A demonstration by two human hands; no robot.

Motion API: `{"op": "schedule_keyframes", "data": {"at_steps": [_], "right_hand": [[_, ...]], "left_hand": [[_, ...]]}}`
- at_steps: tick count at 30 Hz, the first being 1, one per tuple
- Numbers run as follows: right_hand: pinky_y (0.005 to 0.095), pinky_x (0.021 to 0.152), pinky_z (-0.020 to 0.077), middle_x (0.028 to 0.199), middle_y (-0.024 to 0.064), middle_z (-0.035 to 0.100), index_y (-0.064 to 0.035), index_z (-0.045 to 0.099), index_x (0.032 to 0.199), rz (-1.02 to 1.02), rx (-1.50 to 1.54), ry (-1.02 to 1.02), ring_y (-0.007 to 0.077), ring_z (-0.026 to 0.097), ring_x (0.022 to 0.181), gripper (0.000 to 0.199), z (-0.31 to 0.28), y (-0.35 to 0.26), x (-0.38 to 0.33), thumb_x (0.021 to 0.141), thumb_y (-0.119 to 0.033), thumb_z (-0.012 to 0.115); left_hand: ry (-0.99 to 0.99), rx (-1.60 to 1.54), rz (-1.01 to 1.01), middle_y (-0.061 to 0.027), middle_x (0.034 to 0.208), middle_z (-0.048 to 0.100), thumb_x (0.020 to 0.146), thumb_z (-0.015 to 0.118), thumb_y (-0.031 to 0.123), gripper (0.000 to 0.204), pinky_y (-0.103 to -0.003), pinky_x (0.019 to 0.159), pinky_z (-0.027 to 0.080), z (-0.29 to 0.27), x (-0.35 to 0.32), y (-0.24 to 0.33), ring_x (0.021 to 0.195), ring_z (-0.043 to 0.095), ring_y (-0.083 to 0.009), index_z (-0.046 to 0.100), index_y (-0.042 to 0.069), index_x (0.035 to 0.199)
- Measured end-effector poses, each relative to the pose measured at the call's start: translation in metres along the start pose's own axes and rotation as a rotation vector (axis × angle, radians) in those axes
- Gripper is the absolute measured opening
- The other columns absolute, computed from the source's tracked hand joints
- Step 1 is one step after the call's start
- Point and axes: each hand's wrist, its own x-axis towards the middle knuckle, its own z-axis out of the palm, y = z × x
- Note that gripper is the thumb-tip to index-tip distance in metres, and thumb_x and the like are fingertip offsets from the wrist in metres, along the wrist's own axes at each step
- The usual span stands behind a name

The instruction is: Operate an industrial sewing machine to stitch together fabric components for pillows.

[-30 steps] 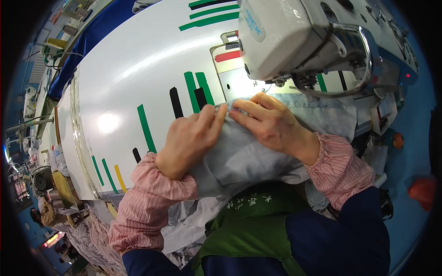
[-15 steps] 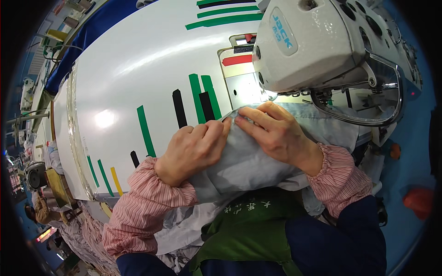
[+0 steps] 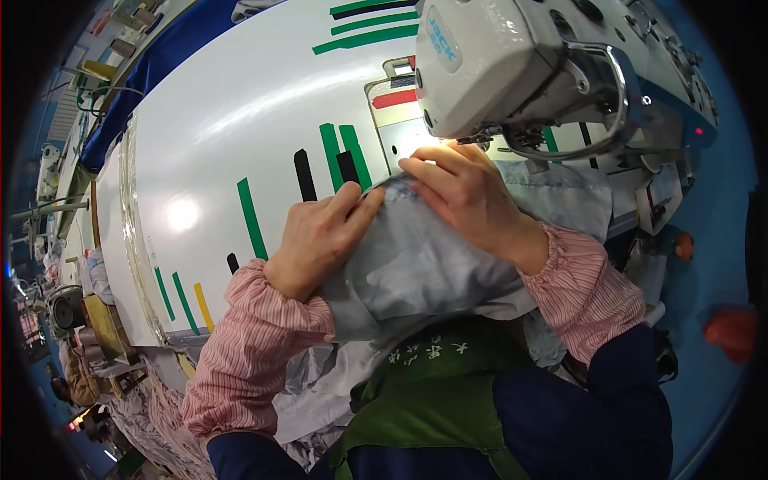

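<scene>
A light grey-blue piece of fabric [image 3: 424, 248] lies over the near edge of the white sewing table [image 3: 216, 112] and drapes toward my lap. My left hand [image 3: 320, 236] pinches its far left edge between thumb and fingers. Farther right, my right hand [image 3: 468, 192] is on the same edge, fingers bent and pressed onto the cloth close to the needle area. Over the fabric's far edge stands the white sewing machine head [image 3: 480, 72], its lamp lighting the metal plate [image 3: 400, 140]. The needle and presser foot are hard to make out behind my right fingers.
Green, black and yellow tape strips [image 3: 251, 220] mark the tabletop, and a red strip [image 3: 394, 98] lies by the plate. A metal guard loop [image 3: 620, 96] juts from the machine. Crumpled cloth [image 3: 164, 424] heaps at lower left. A red object [image 3: 730, 334] is at far right.
My right hand has shifted up toward the machine's needle area, and the fabric edge has moved with it. My left hand keeps its pinch. The whole view has shifted slightly.
</scene>
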Motion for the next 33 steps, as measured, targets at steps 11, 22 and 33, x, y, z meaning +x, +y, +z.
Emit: {"op": "schedule_keyframes", "data": {"at_steps": [11,22,33], "right_hand": [[0.0385,0.073,0.0467,0.083,0.0067,0.059,-0.0048,0.065,0.086,0.019,0.048,-0.036,0.0263,0.06,0.08,0.014,0.001,0.0,0.007,0.075,-0.008,0.073],[0.035,0.068,0.0468,0.078,0.0111,0.063,-0.0008,0.064,0.086,0.151,0.375,-0.282,0.0268,0.061,0.073,0.015,-0.018,0.009,0.017,0.08,-0.012,0.071],[0.0296,0.063,0.0423,0.072,0.0026,0.061,-0.0024,0.068,0.089,0.416,0.674,-0.625,0.0116,0.052,0.067,0.021,-0.054,0.0,0.026,0.088,-0.024,0.069]], "left_hand": [[0.016,0.021,0.02,-0.0047,0.084,0.048,0.08,0.06,0.007,0.037,-0.031,0.046,0.047,-0.001,0.001,0.0,0.06,0.06,-0.0147,0.061,0.006,0.117],[0.026,-0.015,0.08,-0.0052,0.084,0.048,0.078,0.059,0.008,0.041,-0.032,0.046,0.047,-0.016,0.003,0.001,0.06,0.061,-0.0168,0.059,0.006,0.118],[0.012,-0.351,0.013,-0.0054,0.076,0.054,0.073,0.066,-0.003,0.033,-0.034,0.049,0.047,-0.051,0.007,0.014,0.057,0.058,-0.0211,0.069,0.01,0.103]]}}
